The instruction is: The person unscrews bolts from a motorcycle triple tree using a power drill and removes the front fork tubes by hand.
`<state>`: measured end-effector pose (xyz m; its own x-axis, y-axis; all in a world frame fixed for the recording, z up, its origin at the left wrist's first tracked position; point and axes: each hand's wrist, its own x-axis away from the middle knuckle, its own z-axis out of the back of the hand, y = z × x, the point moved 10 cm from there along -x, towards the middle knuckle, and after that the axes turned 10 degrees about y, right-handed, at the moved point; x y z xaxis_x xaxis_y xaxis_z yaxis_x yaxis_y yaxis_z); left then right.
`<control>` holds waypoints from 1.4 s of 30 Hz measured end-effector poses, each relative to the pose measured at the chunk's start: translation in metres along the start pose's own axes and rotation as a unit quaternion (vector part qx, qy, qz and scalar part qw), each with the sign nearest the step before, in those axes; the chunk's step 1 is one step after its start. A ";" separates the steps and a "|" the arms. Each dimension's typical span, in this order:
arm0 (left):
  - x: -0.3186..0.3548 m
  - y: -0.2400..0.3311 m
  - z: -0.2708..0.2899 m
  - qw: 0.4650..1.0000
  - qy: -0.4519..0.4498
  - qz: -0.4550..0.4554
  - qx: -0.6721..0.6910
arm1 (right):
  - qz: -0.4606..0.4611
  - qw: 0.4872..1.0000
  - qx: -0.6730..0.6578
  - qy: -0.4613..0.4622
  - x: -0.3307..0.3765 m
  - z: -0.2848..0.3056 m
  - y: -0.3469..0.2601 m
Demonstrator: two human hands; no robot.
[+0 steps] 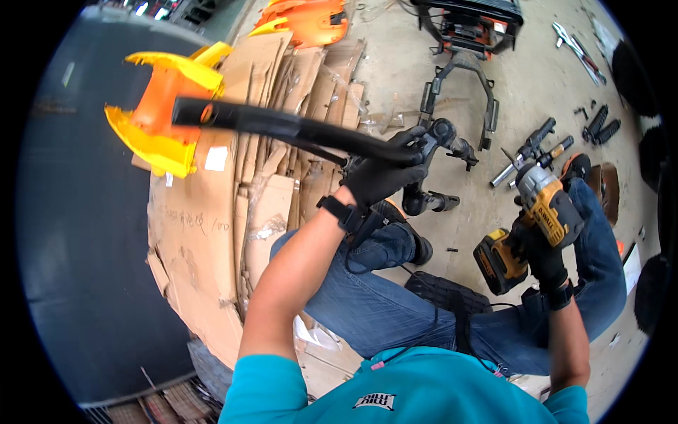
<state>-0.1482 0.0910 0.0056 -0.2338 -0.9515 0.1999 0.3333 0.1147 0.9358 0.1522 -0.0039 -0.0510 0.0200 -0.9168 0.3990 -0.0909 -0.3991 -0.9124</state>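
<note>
My left hand (385,173), in a black glove, is closed around a long curved black bar (282,127). The bar slants up to the left over the cardboard. Close by my left fingers is a black jointed frame part (439,133); whether the bar is joined to it I cannot tell. In my right hand (538,256), also gloved in black, is a yellow and black cordless impact wrench (554,212), gripped by its handle with the battery towards my lap. Its nose points up and away, near some black and silver tubes (526,152) on the floor.
Flattened cardboard (194,212) lies to the left, with a yellow and orange plastic shell (166,106) on it. Ahead stands a black machine body (470,28) by a curved black frame (487,85). Pliers-like hand tools (579,53) and two black springs (602,126) lie at right.
</note>
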 end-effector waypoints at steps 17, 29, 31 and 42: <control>-0.040 -0.029 0.024 0.993 0.088 0.073 0.026 | -0.092 0.988 -0.122 -0.027 0.001 -0.015 0.024; -0.030 -0.014 0.020 0.990 0.136 0.022 -0.036 | -0.117 0.977 -0.180 -0.021 0.001 -0.023 0.020; -0.023 -0.014 0.017 0.988 0.138 0.020 -0.065 | -0.121 0.971 -0.202 -0.027 0.003 -0.023 0.020; 0.008 0.001 -0.003 0.991 0.112 0.052 -0.044 | -0.126 0.969 -0.197 -0.077 0.005 -0.035 0.014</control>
<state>-0.1467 0.0826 0.0074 0.0111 -0.9766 0.2147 0.4250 0.1990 0.8831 0.1164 -0.0135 -0.0581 0.2364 -0.7949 0.5588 -0.4369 -0.6007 -0.6696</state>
